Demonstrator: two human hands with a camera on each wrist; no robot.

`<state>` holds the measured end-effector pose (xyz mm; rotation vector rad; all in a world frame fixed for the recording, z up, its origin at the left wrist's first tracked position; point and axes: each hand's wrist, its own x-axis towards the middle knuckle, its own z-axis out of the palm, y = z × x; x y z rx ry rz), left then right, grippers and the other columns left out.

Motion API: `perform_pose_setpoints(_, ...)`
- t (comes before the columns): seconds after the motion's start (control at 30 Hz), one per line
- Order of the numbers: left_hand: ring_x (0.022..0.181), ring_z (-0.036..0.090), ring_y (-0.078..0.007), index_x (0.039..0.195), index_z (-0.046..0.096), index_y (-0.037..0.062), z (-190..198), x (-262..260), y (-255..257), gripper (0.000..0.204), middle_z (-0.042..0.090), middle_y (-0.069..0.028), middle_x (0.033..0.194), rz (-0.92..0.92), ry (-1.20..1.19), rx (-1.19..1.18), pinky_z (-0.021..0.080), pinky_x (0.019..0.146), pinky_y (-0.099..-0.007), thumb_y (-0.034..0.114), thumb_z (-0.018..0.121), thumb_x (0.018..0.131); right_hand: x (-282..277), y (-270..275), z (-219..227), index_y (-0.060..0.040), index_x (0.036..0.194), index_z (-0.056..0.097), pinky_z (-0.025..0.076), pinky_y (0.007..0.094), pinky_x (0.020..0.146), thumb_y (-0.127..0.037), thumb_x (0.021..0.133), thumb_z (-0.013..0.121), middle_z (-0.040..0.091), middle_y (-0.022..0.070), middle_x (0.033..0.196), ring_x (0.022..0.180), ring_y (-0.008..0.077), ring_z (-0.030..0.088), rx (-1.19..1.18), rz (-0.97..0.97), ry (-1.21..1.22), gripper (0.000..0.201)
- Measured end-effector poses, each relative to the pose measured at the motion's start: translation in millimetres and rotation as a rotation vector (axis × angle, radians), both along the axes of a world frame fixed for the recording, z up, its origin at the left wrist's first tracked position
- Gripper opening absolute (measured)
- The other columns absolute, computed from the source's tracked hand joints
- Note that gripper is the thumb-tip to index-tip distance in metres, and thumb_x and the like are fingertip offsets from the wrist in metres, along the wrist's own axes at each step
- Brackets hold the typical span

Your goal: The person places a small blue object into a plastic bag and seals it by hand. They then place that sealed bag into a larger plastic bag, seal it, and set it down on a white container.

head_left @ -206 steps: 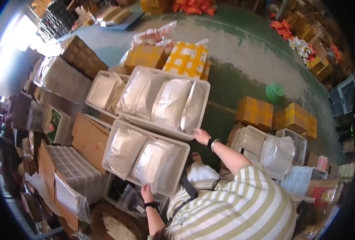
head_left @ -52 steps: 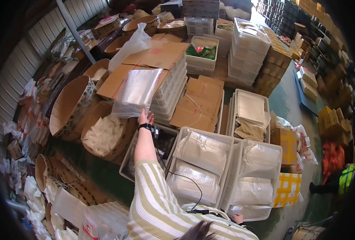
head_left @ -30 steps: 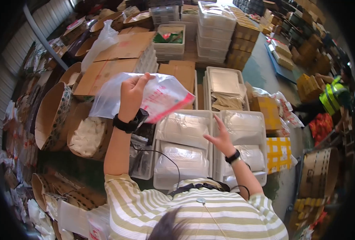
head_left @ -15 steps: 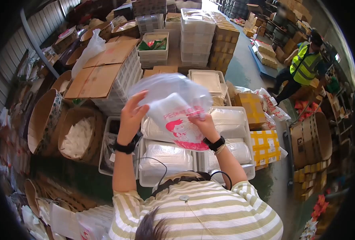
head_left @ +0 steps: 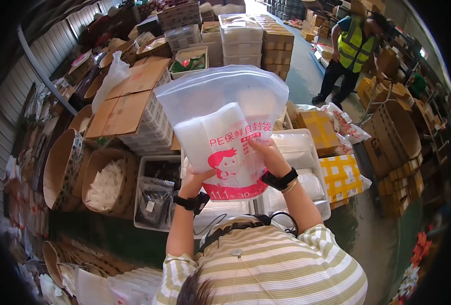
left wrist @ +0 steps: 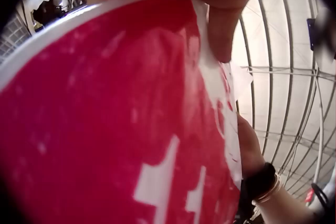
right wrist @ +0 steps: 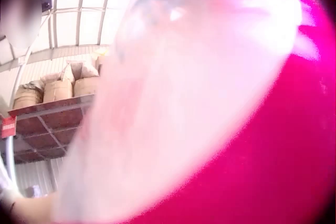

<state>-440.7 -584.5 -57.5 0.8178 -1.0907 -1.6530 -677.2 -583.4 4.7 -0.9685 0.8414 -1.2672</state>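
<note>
A clear zip-lock bag (head_left: 230, 119) with red printing and a cartoon child is held up in front of the chest, its zip edge at the top. Inside it lies a folded white stack of plastic. My left hand (head_left: 195, 182) grips the lower left side, thumb on the printed front. On the right side my right hand (head_left: 272, 156) pinches the bag, also thumb in front. The bag's red base (left wrist: 105, 113) fills most of the left wrist view, with the right hand (left wrist: 248, 142) beyond it. Pale film (right wrist: 173, 77) covers much of the right wrist view.
Beneath the bag stand white tubs (head_left: 324, 209) of wrapped packs. Left of them are a tub (head_left: 140, 216) of dark packets and a carton (head_left: 90, 195) of white pieces. A yellow-taped box (head_left: 340, 178) stands right. A person in a yellow vest (head_left: 355, 48) stands at the back right.
Both hands were on the tubs at first. Later the left hand reached the bag at the left and brought it to the middle. The right hand took hold, and the printed side turned upright.
</note>
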Motion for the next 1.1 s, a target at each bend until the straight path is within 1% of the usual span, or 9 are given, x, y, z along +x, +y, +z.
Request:
perform_pose_setpoints(0.23,0.077,0.06,-0.0116,0.098,0.061,-0.0028,-2,0,19,0.023,0.065,-0.0063,0.088,0.274,-0.193,-0.122,0.047,0.069,-0.0244,0.002,0.066,0.076,-37,-4,9,-0.0047,0.126,0.044,0.045,0.0259,0.082,-0.022,0.085,0.06,0.056,0.0082,0.113,0.097,0.012,0.054,-0.115,-0.069,-0.106,0.047)
perform_pose_setpoints(0.33,0.07,0.059,-0.0101,0.09,0.064,-0.0044,-1,2,28,0.015,0.066,-0.0051,0.079,0.353,-0.386,-0.231,0.046,0.063,-0.024,0.005,0.065,0.079,-35,6,43,-0.0059,0.125,0.045,0.044,0.0278,0.087,-0.021,0.082,0.064,0.057,0.0096,0.111,0.098,0.0167,0.056,-0.556,-0.553,0.099,0.05)
perform_pose_setpoints(0.43,0.065,0.054,-0.0073,0.086,0.064,-0.0039,-8,6,30,0.014,0.063,-0.0021,0.072,0.374,-0.532,-0.266,0.042,0.059,-0.0234,0.008,0.065,0.08,-48,11,61,-0.0059,0.123,0.048,0.044,0.0313,0.09,-0.015,0.08,0.065,0.055,0.0123,0.115,0.103,0.0235,0.056,-0.869,-0.88,0.757,0.047)
perform_pose_setpoints(0.57,0.059,0.046,-0.0059,0.084,0.062,-0.0039,-11,4,30,0.014,0.057,0.0002,0.065,0.408,-0.669,-0.374,0.038,0.053,-0.024,0.009,0.065,0.08,-42,5,70,-0.0056,0.115,0.054,0.041,0.0357,0.094,0.001,0.076,0.059,0.051,0.0148,0.121,0.113,0.0306,0.049,-0.882,-0.489,0.927,0.04)
perform_pose_setpoints(0.8,0.063,0.061,-0.0192,0.089,0.064,-0.0022,-16,6,33,0.016,0.064,-0.0147,0.072,0.42,-0.707,-0.414,0.046,0.06,-0.0288,0.009,0.067,0.077,-16,-3,63,-0.0082,0.106,0.056,0.033,0.0404,0.101,0.005,0.067,0.054,0.043,0.0153,0.127,0.118,0.0338,0.042,-0.941,-0.317,1.041,0.041)
perform_pose_setpoints(0.93,0.067,0.062,-0.021,0.091,0.063,-0.0018,-18,13,34,0.016,0.064,-0.0159,0.075,0.45,-0.72,-0.456,0.046,0.062,-0.0287,0.006,0.065,0.077,-30,-2,61,-0.0031,0.078,0.058,0.041,0.0378,0.085,-0.004,0.069,0.053,0.059,0.0108,0.091,0.093,0.0265,0.054,-1.037,-0.073,1.086,0.01)
perform_pose_setpoints(0.97,0.068,0.063,-0.021,0.092,0.063,-0.0019,-20,15,35,0.016,0.064,-0.0161,0.076,0.456,-0.726,-0.442,0.046,0.062,-0.0287,0.006,0.065,0.077,-36,0,57,-0.0012,0.072,0.058,0.044,0.0347,0.071,-0.008,0.071,0.051,0.059,0.0089,0.071,0.075,0.0261,0.056,-0.898,0.052,1.0,0.01)
perform_pose_setpoints(1.07,0.07,0.063,-0.0208,0.092,0.064,-0.0018,-28,22,34,0.016,0.064,-0.0159,0.076,0.474,-0.736,-0.443,0.046,0.063,-0.0286,0.002,0.061,0.077,-37,9,57,0.0005,0.077,0.059,0.046,0.033,0.064,-0.009,0.072,0.048,0.057,0.0118,0.066,0.065,0.0289,0.056,-0.223,0.261,0.678,0.015)
perform_pose_setpoints(1.1,0.07,0.063,-0.0207,0.093,0.064,-0.0016,-27,22,35,0.016,0.064,-0.0158,0.076,0.462,-0.734,-0.458,0.046,0.063,-0.0287,0.001,0.059,0.077,-31,10,53,0.001,0.083,0.061,0.046,0.0351,0.06,-0.006,0.071,0.049,0.058,0.0141,0.064,0.06,0.0318,0.056,-0.298,0.149,0.772,0.019)
